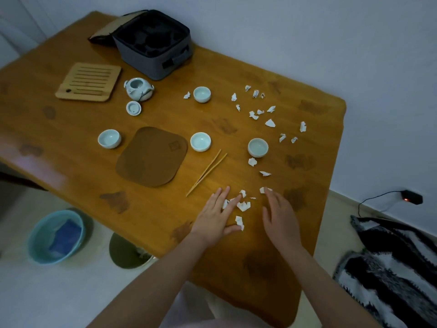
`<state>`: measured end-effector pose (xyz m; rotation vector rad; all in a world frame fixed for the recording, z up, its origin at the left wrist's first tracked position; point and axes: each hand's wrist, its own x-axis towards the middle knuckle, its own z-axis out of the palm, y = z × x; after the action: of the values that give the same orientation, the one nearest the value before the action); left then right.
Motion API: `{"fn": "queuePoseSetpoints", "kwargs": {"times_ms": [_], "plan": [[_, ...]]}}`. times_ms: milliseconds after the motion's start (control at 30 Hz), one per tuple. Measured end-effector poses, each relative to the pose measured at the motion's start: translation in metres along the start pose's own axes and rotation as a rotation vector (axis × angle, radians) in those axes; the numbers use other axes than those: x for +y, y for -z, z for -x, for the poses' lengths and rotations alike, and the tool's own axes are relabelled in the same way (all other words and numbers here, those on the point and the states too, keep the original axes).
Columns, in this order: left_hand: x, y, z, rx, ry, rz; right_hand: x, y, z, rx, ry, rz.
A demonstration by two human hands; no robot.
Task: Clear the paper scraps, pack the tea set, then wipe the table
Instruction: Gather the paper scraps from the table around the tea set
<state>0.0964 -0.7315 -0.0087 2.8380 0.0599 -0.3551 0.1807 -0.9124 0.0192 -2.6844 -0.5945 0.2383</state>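
White paper scraps (243,205) lie scattered over the right half of the wooden table (71,129). My left hand (216,216) lies flat on the table with straight fingers touching a few scraps near the front edge. My right hand (280,215) is flat too, its fingertips on another scrap (262,190). Several pale cups stand about, one of them (257,147) just beyond my right hand. A teapot (139,89) stands open beside its lid (133,108). Bamboo tongs (207,172) and a brown mat (151,156) lie mid-table.
An open grey case (153,47) with black foam sits at the back. A slatted bamboo tray (88,82) lies at the left. On the floor, a blue basin (56,236) holds a blue cloth, and a round bin (127,254) stands under the table edge. A striped cushion (390,263) lies right.
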Motion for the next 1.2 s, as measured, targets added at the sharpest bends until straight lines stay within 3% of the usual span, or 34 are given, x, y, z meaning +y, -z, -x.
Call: {"fn": "queuePoseSetpoints", "kwargs": {"times_ms": [167, 367, 533, 700, 933, 1067, 1200], "plan": [[0.012, -0.003, -0.019, 0.05, -0.043, 0.118, 0.032, 0.02, 0.012, -0.05, -0.052, -0.087], [0.022, -0.007, -0.03, 0.03, -0.098, 0.01, 0.05, 0.011, 0.028, -0.248, -0.025, -0.129], [0.033, -0.012, -0.036, 0.083, -0.045, 0.049, 0.036, -0.003, 0.021, -0.127, -0.008, -0.15], [0.031, -0.015, -0.023, 0.209, -0.004, 0.252, 0.014, -0.008, -0.004, -0.031, -0.067, -0.299], [0.038, -0.023, -0.031, 0.165, 0.099, 0.112, 0.011, -0.002, -0.033, 0.07, -0.249, -0.67], [0.049, -0.018, -0.054, 0.198, 0.149, 0.122, 0.02, 0.011, -0.054, 0.108, -0.167, -0.454], [0.052, -0.016, -0.073, 0.257, 0.177, 0.16, 0.022, 0.012, -0.073, 0.023, -0.043, -0.294]]}}
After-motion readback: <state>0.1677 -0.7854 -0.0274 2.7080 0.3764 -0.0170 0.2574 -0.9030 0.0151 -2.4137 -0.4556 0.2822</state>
